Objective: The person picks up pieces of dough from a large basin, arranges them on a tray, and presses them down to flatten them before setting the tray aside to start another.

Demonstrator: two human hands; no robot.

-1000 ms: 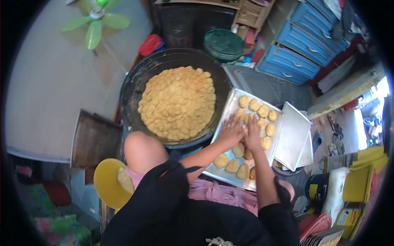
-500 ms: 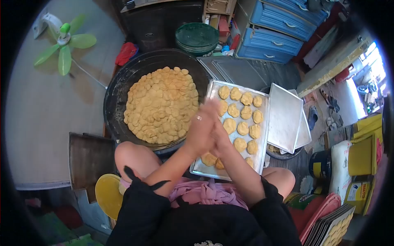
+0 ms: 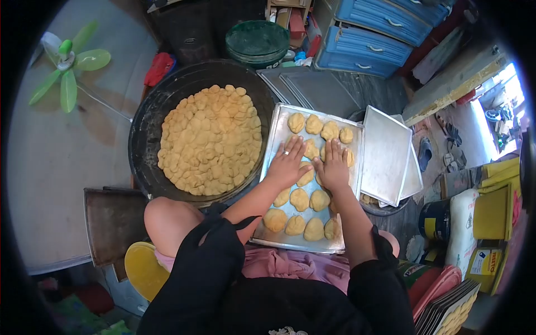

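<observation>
A metal baking tray (image 3: 298,244) lies in front of me, bearing rows of flattened yellowish dough balls (image 3: 300,199). My left hand (image 3: 287,163), with a ring on one finger, rests palm down over the dough pieces in the tray's left and middle part. Beside it, my right hand (image 3: 334,166) lies flat over pieces further right. Both have their fingers stretched out and hold nothing; the dough under the palms is hidden. To the left, a large black tub (image 3: 143,137) contains a big heap of small dough pieces (image 3: 212,145).
Empty metal trays (image 3: 385,156) sit on another container at the right. Behind are green basins (image 3: 258,42) and a blue drawer cabinet (image 3: 371,47). A green fan (image 3: 68,67) stands at left. Stacked trays (image 3: 446,307) and a yellow round lid (image 3: 146,271) flank my legs.
My hands were pressed together above the tray, smeared by motion. Now they are apart, lying flat on the dough pieces. The view has shifted slightly.
</observation>
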